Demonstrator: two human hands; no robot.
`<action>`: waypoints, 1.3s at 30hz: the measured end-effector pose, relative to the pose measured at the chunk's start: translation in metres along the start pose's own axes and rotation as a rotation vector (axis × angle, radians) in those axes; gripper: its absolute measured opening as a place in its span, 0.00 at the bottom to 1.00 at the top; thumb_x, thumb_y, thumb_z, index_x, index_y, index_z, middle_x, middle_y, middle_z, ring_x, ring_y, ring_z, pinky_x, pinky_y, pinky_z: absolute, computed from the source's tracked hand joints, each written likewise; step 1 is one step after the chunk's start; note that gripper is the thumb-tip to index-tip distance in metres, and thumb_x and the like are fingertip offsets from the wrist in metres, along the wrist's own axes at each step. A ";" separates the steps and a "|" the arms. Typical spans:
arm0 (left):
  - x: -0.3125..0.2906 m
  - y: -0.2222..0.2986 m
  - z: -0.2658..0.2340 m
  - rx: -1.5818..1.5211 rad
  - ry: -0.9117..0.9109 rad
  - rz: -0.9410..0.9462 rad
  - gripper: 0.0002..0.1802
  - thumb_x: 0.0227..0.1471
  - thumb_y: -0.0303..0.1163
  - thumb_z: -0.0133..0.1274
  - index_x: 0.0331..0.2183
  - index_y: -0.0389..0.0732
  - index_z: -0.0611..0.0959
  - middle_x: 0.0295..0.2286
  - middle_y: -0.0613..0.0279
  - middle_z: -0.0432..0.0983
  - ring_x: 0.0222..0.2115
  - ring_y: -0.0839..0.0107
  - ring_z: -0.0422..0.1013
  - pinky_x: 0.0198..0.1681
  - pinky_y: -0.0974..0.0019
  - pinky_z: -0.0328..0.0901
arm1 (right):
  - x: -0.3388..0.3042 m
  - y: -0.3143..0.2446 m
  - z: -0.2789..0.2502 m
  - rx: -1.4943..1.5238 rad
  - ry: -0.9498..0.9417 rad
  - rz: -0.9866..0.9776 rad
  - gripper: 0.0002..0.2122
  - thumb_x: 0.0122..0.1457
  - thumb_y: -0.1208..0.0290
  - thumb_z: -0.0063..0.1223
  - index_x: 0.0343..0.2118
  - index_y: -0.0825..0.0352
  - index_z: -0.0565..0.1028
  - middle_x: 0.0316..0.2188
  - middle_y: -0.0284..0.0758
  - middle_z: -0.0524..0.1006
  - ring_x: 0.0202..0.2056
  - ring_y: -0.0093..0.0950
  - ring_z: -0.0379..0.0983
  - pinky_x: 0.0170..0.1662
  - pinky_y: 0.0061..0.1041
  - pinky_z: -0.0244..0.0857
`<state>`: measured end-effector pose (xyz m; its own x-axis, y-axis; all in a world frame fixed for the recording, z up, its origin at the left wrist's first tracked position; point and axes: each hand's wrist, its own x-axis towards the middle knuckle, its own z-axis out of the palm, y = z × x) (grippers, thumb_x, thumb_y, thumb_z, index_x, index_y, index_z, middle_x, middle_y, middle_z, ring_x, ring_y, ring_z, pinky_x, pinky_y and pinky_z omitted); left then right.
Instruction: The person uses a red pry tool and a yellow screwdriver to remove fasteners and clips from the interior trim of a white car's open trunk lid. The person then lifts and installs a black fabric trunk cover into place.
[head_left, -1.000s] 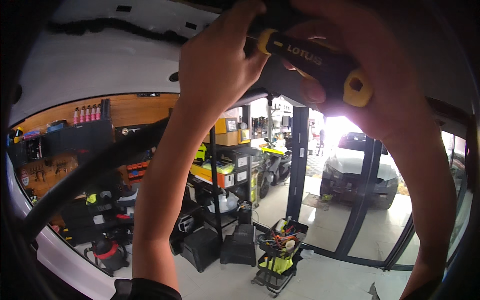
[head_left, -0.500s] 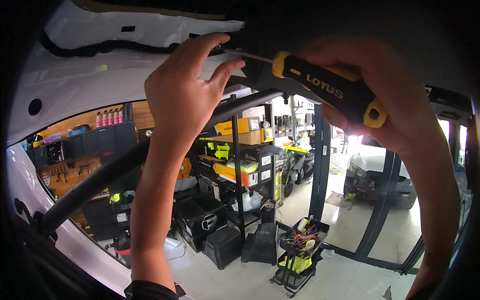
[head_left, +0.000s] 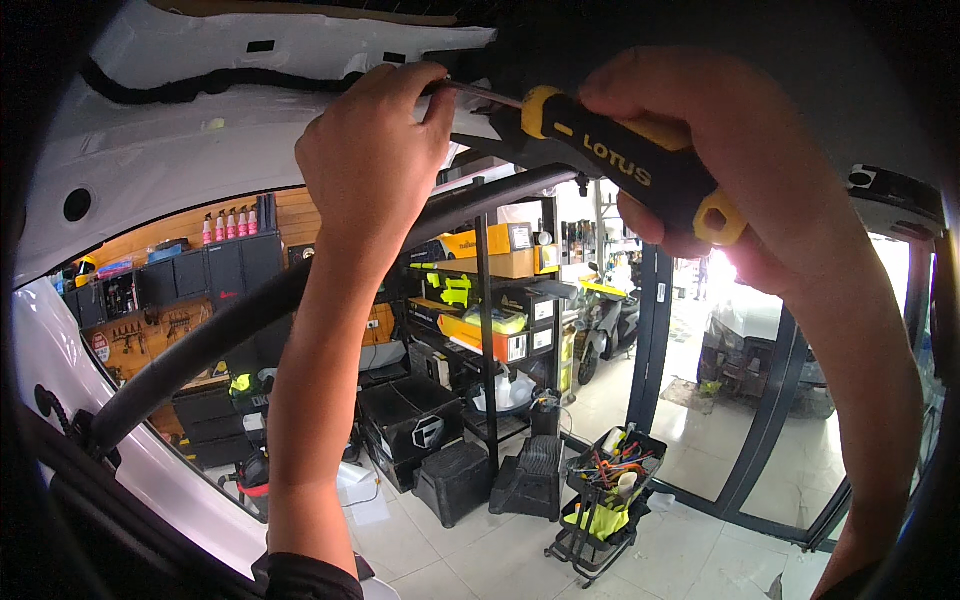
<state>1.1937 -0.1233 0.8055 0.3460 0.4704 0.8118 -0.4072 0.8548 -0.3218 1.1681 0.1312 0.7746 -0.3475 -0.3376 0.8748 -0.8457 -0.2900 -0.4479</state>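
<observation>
My right hand [head_left: 715, 150] is wrapped round the black and yellow handle of a screwdriver [head_left: 625, 160]. Its thin metal shaft points left and slightly up, towards my left hand [head_left: 375, 150]. There the thumb and forefinger are pinched together at the shaft's tip; any small part between them is hidden. Both hands are raised overhead, beneath a dark panel [head_left: 540, 50]. Just left of my left hand, a black cable or seal strip [head_left: 200, 88] runs along the white painted vehicle frame [head_left: 250, 135].
A black strut [head_left: 240, 330] slants across behind my left forearm. Beyond it stand a shelf rack with boxes [head_left: 485, 330], black step stools [head_left: 450, 485] and a tool trolley [head_left: 605, 500]. Glass doors [head_left: 700, 400] are at right, with a parked motorcycle [head_left: 605, 320] beside them.
My left thumb and forefinger have closed together at the screwdriver's tip. The screwdriver and my right hand have shifted slightly left and up in view.
</observation>
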 end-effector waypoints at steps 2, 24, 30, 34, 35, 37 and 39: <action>0.001 0.002 0.001 -0.003 0.028 -0.007 0.08 0.52 0.39 0.66 0.35 0.50 0.90 0.29 0.65 0.86 0.26 0.68 0.82 0.28 0.65 0.73 | 0.003 0.001 -0.004 -0.002 -0.026 -0.006 0.11 0.65 0.64 0.50 0.44 0.64 0.78 0.25 0.34 0.75 0.17 0.20 0.73 0.15 0.17 0.59; -0.002 -0.009 0.028 0.073 0.264 0.145 0.06 0.53 0.39 0.66 0.33 0.51 0.88 0.23 0.70 0.83 0.18 0.73 0.79 0.18 0.71 0.67 | 0.009 -0.010 -0.032 -0.883 -0.164 -0.604 0.13 0.60 0.74 0.58 0.47 0.69 0.80 0.42 0.45 0.82 0.40 0.41 0.81 0.43 0.37 0.74; -0.002 -0.008 0.025 0.090 0.219 0.157 0.05 0.54 0.39 0.64 0.33 0.50 0.88 0.22 0.70 0.82 0.18 0.72 0.78 0.18 0.70 0.68 | 0.012 -0.008 -0.039 -0.682 -0.183 -0.458 0.12 0.61 0.74 0.57 0.47 0.69 0.80 0.41 0.45 0.82 0.39 0.40 0.81 0.42 0.36 0.73; -0.001 -0.010 0.026 0.095 0.238 0.186 0.06 0.52 0.39 0.65 0.32 0.51 0.88 0.22 0.72 0.82 0.17 0.72 0.78 0.18 0.70 0.68 | 0.013 -0.009 -0.042 -0.632 -0.187 -0.421 0.12 0.61 0.74 0.57 0.47 0.69 0.79 0.40 0.44 0.82 0.39 0.39 0.81 0.41 0.35 0.73; 0.000 -0.010 0.025 0.105 0.242 0.179 0.06 0.52 0.39 0.65 0.32 0.51 0.88 0.22 0.72 0.81 0.17 0.72 0.78 0.18 0.70 0.68 | 0.013 -0.010 -0.042 -0.624 -0.184 -0.415 0.12 0.61 0.73 0.57 0.47 0.69 0.79 0.40 0.44 0.82 0.38 0.39 0.81 0.40 0.35 0.73; 0.000 -0.009 0.025 0.135 0.236 0.170 0.06 0.51 0.40 0.65 0.32 0.52 0.88 0.21 0.73 0.81 0.17 0.72 0.78 0.18 0.70 0.68 | 0.014 -0.007 -0.044 -0.593 -0.193 -0.402 0.12 0.62 0.73 0.56 0.47 0.69 0.79 0.40 0.44 0.82 0.38 0.39 0.81 0.40 0.34 0.73; -0.002 -0.004 0.023 0.140 0.183 0.113 0.07 0.50 0.40 0.67 0.34 0.54 0.89 0.25 0.72 0.84 0.21 0.72 0.81 0.21 0.70 0.70 | 0.015 -0.004 -0.046 -0.570 -0.198 -0.386 0.12 0.62 0.73 0.56 0.47 0.69 0.79 0.40 0.44 0.82 0.38 0.38 0.81 0.39 0.34 0.73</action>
<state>1.1748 -0.1325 0.8160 0.4335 0.6038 0.6690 -0.5605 0.7619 -0.3244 1.1476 0.1683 0.7980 0.0533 -0.4773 0.8771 -0.9922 0.0736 0.1003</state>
